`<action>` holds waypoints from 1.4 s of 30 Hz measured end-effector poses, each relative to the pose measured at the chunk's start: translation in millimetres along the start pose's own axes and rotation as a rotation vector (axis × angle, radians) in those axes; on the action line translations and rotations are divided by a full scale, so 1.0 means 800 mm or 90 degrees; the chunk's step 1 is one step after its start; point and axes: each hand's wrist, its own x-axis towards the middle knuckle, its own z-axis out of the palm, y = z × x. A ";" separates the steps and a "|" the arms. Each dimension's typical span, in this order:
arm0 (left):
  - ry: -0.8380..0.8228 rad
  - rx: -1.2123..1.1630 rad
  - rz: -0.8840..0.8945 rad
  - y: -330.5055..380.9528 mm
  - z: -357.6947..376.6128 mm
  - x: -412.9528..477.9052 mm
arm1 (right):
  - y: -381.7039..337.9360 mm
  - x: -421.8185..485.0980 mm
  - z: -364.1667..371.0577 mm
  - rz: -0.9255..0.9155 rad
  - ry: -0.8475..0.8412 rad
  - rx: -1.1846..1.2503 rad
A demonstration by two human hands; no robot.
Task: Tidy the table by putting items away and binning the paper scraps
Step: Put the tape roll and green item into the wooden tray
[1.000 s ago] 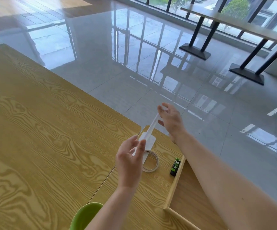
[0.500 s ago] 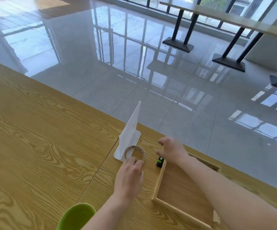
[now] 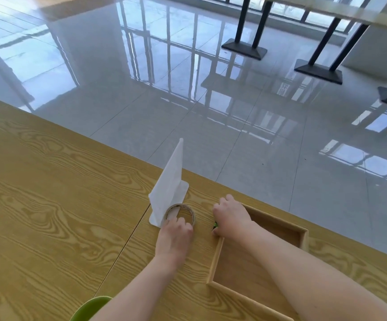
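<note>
A white folded paper sheet (image 3: 169, 188) lies on the wooden table (image 3: 49, 216), one flap sticking up. A brown tape roll (image 3: 189, 210) lies flat against the paper's near corner. My left hand (image 3: 175, 235) has its fingers curled on the roll's near rim. A small green-and-black stick (image 3: 215, 225) lies by the left wall of the shallow wooden tray (image 3: 303, 232). My right hand (image 3: 231, 218) is curled over the stick, hiding almost all of it.
The rim of a green round object (image 3: 90, 309) shows at the bottom edge. The table's far edge runs just behind the paper and tray, with glossy tiled floor beyond. Black-legged tables (image 3: 317, 70) stand far off.
One second ago both hands held the paper up between them. They let it go, and it now rests on the table. The left hand dropped onto the tape roll, the right onto the stick.
</note>
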 end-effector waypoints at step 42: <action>0.110 -0.047 0.104 0.068 -0.063 -0.055 | 0.035 -0.108 0.049 0.142 0.079 0.361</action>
